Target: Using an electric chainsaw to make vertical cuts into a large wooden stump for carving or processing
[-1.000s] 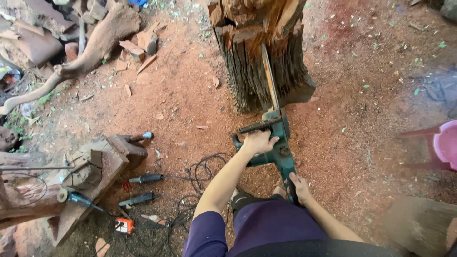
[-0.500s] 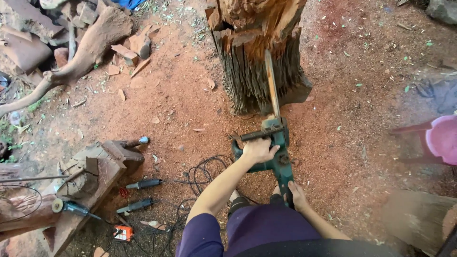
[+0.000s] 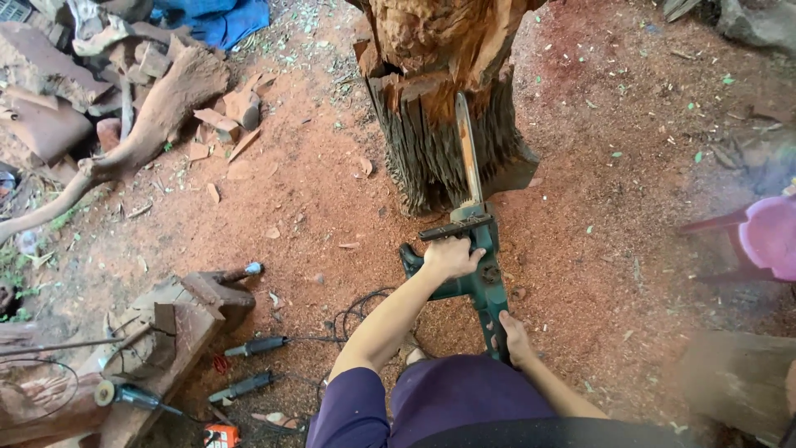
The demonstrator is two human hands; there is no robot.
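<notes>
saw bar [image 3: 467, 149] raised, both hands gripping chainsaw [image 3: 477, 265]

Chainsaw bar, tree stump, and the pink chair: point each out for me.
Chainsaw bar [image 3: 467, 149], head view, on the middle of the blade.
Tree stump [image 3: 414, 158], head view, on the dark bark left of the bar.
Pink chair [image 3: 769, 236], head view, on its seat.

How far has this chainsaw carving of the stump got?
Done: the upper stump is already cut to raw orange wood, with chips and sawdust on the ground. In hand: left hand and right hand hold the green chainsaw, bar against the trunk. Left: the lower trunk keeps its dark bark.
</notes>
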